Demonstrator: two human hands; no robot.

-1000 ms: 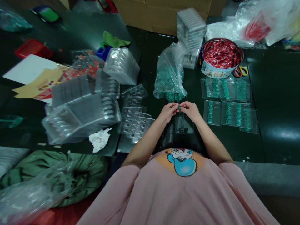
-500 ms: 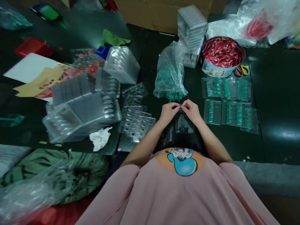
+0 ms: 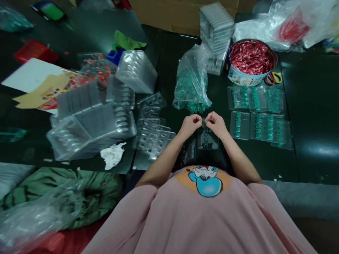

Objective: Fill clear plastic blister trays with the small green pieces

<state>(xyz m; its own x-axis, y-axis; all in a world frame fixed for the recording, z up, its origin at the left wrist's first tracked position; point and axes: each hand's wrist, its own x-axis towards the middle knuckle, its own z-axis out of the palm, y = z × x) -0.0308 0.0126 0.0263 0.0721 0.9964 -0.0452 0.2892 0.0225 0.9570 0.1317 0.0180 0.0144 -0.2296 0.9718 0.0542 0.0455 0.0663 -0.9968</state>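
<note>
My left hand (image 3: 192, 125) and my right hand (image 3: 215, 124) are close together over the table, fingers pinched and fingertips facing each other. A small green translucent plastic piece (image 3: 203, 122) shows between the fingertips; its shape is too small to make out. Just below lies a clear plastic blister tray (image 3: 208, 141) with a row of hollows, its upper end between the hands. Beyond my hands, a clear bag (image 3: 191, 79) spills more green pieces from its mouth. To the right, several clear trays (image 3: 243, 132) hold rows of green pieces.
Tall stacks of clear trays (image 3: 92, 121) and loose trays (image 3: 153, 135) lie on the left. A round tin (image 3: 245, 80) of red packets and scissors (image 3: 273, 78) stand back right. Another tray stack (image 3: 215, 30) rises behind the bag. A crumpled white tissue (image 3: 113, 155) sits near the front edge.
My fingertips, which met before, are now slightly apart, with the green piece visible between them. The view has shifted a little; the things on the table stay put.
</note>
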